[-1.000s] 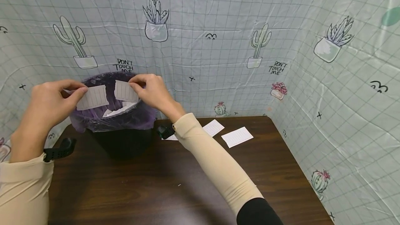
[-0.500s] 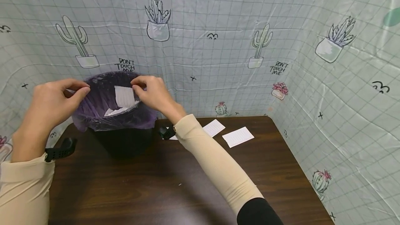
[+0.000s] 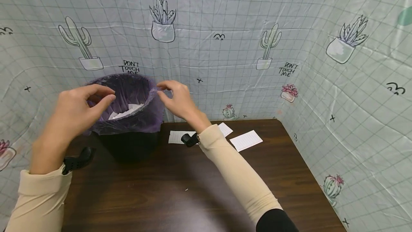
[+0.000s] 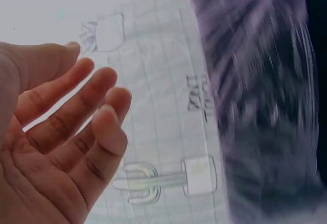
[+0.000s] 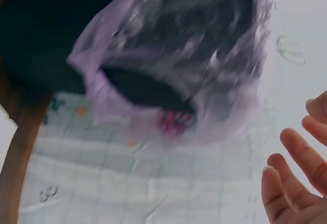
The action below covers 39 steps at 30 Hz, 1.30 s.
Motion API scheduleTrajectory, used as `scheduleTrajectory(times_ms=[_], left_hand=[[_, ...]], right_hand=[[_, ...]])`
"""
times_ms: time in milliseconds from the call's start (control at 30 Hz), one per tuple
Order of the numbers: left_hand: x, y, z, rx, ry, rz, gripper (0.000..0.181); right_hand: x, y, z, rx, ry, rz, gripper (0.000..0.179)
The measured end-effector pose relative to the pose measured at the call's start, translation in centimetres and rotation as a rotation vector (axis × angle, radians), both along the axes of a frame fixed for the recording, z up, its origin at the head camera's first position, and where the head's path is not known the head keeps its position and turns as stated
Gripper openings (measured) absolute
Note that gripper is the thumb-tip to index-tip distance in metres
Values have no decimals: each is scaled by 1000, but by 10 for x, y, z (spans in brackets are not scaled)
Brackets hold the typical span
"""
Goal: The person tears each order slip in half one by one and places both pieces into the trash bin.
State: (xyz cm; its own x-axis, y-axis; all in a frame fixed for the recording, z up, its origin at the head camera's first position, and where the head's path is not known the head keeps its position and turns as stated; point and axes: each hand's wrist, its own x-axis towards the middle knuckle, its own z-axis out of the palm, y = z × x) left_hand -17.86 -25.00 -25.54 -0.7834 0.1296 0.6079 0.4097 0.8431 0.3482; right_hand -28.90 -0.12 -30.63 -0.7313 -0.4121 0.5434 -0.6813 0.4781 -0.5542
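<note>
A black trash bin lined with a purple plastic bag stands at the left of the table. White paper pieces lie inside it. My left hand hovers over the bin's near left side, fingers loosely bent and holding nothing. At the right rim is my right hand, its thumb and forefinger apart and nothing held. In the left wrist view the left hand's fingers are relaxed, beside the bag. The right wrist view has the right hand's fingers spread loosely, apart from the bag.
On the brown table, a lined paper card lies to the right of the bin. Another card is nearer the bin, and a third is partly hidden behind the right forearm. Patterned cloth walls enclose the table.
Both hands held paper pieces over the bin; the left let go first, then the right, and the pieces dropped in. Both hands have since moved to the right.
</note>
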Motion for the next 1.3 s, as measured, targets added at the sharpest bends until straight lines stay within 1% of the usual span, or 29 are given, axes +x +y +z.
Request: scheduleTrajectory(times_ms=[67,200,333,467,600,767,833,967,1100,1233,1300], left_hand=[[1,7,-2,24,-6,-20,13],[1,17,-8,51,14,-80,14],[-2,29,-17,46,34,-140,17],[-5,43,-24,32,16,-190,20],[-8,57,-36,37,-10,-248,21],[-11,71,-56,82,-77,-306,24],[-13,75,-65,108,-109,-314,24],[-15,82,-85,155,-152,-320,24],[-16,88,-104,196,-173,-319,22],[-15,93,-122,232,-211,-311,22],[-14,94,-131,242,-239,-304,22]], right_hand=[[-3,10,-8,-12,-1,-5,29],[-7,26,-25,-21,-41,-30,31],[-11,39,-46,-11,-122,-53,35],[-15,50,-73,-27,-201,-56,38],[-18,59,-104,-37,-257,-71,39],[-20,66,-140,-13,-329,-106,43],[-20,68,-152,-3,-365,-116,46],[-20,72,-173,25,-389,-129,47],[-23,74,-189,65,-396,-145,47],[-27,74,-199,139,-399,-171,48],[-29,73,-202,186,-385,-176,49]])
